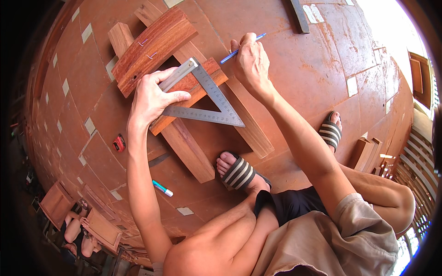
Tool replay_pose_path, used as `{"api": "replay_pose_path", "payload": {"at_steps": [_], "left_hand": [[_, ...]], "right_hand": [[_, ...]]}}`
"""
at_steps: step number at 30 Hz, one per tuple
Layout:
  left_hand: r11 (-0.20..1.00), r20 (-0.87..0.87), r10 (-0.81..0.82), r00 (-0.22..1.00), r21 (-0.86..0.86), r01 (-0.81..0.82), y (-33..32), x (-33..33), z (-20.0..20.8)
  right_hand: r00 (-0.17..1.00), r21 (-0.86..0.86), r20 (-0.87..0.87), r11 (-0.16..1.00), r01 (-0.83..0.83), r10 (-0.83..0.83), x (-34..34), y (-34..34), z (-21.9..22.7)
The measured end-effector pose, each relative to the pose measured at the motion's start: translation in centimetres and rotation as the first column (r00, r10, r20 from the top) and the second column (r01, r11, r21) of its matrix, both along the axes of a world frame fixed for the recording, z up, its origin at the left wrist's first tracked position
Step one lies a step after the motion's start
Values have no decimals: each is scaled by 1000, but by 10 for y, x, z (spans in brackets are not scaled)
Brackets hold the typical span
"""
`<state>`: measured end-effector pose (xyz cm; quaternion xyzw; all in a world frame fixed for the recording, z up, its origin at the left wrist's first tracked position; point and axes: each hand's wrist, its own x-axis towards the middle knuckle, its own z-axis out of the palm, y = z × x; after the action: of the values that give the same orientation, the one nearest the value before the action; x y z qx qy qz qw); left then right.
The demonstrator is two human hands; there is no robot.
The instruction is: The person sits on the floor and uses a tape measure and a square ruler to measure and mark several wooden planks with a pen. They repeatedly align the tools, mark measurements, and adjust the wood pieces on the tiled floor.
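Observation:
My left hand (152, 95) grips a metal triangular square (215, 94) by its thick edge, fingers and thumb closed round it. The square rests on a reddish wooden piece (198, 87), its ruled blade reaching past the wood toward my foot. In my right hand (252, 62), raised to the right of the wood, a blue pen (244, 48) is pinched. A second curved wooden piece (154, 48) with white marks lies farther off, parallel to the first. Both lie across two long wooden bars (186, 149).
A red tape measure (119, 143) and a teal-and-white pen-like tool (162, 188) lie on the tiled floor at left. A dark bar (298, 17) lies at the far right, wood blocks (366, 154) beyond my sandalled foot. Another person (80, 230) sits at lower left among wooden panels.

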<state>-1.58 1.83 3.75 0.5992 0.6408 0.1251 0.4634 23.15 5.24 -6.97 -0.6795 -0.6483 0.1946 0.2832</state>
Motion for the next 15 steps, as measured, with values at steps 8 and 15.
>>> {"api": "replay_pose_path", "payload": {"at_steps": [8, 15], "left_hand": [[1000, 4, 2, 1000, 2, -2, 0, 0, -2], [1000, -10, -5, 1000, 13, 5, 1, 0, -1]], "right_hand": [[1000, -26, 1, 1000, -6, 6, 1, -1, 0], [997, -73, -33, 995, 64, -66, 3, 0, 4]]}}
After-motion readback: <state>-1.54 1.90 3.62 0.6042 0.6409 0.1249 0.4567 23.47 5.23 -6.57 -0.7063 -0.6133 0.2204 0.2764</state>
